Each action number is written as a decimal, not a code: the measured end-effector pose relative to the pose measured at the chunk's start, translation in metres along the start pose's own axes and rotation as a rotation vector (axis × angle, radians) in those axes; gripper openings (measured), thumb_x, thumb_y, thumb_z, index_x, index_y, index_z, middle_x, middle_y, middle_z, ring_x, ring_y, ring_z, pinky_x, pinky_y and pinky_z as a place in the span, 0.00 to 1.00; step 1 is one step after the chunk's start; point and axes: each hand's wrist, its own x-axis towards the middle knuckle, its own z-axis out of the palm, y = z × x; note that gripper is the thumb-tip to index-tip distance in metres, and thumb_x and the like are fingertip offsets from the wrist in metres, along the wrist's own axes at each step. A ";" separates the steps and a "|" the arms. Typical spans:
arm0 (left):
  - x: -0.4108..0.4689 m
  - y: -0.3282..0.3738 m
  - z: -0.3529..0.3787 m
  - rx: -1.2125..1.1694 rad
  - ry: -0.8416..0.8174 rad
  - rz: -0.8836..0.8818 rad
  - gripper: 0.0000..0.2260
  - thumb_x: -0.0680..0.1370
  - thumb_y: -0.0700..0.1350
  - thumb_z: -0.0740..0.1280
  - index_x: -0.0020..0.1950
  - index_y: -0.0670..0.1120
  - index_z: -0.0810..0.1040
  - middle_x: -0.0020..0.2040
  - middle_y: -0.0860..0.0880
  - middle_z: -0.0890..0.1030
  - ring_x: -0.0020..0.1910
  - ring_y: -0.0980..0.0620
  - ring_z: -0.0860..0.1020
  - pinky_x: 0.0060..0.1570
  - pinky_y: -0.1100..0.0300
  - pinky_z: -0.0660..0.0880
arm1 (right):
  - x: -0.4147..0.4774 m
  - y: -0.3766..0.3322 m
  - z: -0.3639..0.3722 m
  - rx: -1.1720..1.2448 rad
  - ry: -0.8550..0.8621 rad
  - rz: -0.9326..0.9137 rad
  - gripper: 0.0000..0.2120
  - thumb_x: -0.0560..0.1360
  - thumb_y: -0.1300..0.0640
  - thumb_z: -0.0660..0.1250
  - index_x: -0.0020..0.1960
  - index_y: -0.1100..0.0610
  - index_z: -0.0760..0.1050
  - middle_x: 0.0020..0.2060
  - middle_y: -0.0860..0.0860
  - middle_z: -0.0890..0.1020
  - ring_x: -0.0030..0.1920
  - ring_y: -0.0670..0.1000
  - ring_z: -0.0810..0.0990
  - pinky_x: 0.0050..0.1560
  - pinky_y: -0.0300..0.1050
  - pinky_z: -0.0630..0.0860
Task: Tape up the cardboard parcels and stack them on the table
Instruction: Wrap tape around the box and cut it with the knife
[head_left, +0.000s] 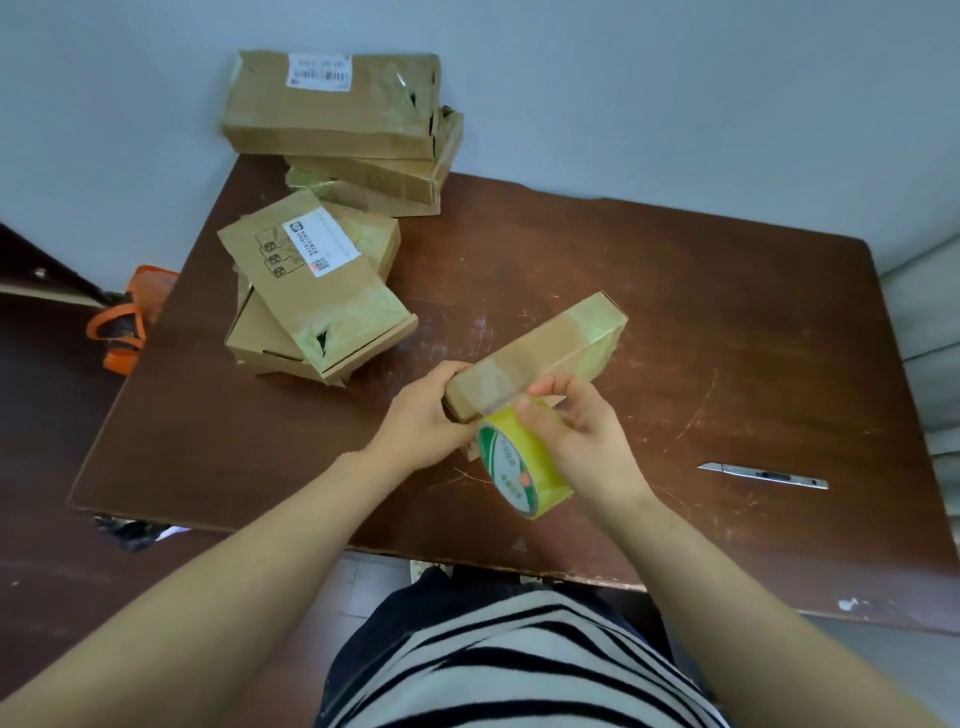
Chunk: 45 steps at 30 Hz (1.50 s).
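Two hands are working at the near end of one parcel (540, 353), and I am watching both grips closed. My left hand (421, 421) is clamping the parcel's near end, fingers curled over the top edge, thumb side toward me. My right hand (576, 431) is gripping the tape roll (519, 462), a yellowish roll with a green-and-white core, thumb and fingers pinching it just under the parcel's near corner. A strip of clear tape is running from the roll up onto the parcel's top face. The parcel is lying slantwise near the middle of the brown desk (675, 312), its far end already shiny with tape and pointing toward the far right.

Beyond my left hand, a low pile of parcels (311, 301) is sitting on the desk's left side, the top one carrying a white label and showing a torn spot in its tape. Behind that, at the far left corner against the wall, a taller stack of parcels (343, 124) is resting, also labelled on top. A utility knife (763, 475) is lying well apart to my right, near the front edge. An orange bag (130, 322) is sitting on the floor left of the desk.
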 end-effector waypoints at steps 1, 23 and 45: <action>0.004 0.002 -0.005 -0.053 -0.061 -0.037 0.29 0.66 0.44 0.78 0.64 0.50 0.71 0.54 0.56 0.77 0.53 0.55 0.75 0.49 0.68 0.69 | 0.006 -0.002 0.000 -0.031 0.009 0.014 0.06 0.76 0.52 0.68 0.48 0.53 0.73 0.41 0.55 0.81 0.35 0.53 0.81 0.34 0.44 0.76; 0.007 -0.024 0.014 0.291 -0.230 -0.128 0.73 0.53 0.62 0.80 0.69 0.51 0.20 0.73 0.52 0.24 0.69 0.60 0.26 0.71 0.55 0.36 | 0.101 -0.019 0.050 -0.018 0.034 -0.036 0.05 0.76 0.50 0.68 0.49 0.48 0.75 0.51 0.47 0.78 0.54 0.51 0.77 0.61 0.53 0.74; 0.016 -0.024 0.011 0.479 -0.247 0.071 0.55 0.60 0.68 0.74 0.77 0.59 0.45 0.76 0.51 0.45 0.76 0.46 0.47 0.72 0.47 0.57 | 0.021 0.066 -0.002 -0.200 0.100 0.218 0.10 0.75 0.56 0.70 0.36 0.45 0.81 0.33 0.40 0.83 0.26 0.43 0.81 0.27 0.31 0.74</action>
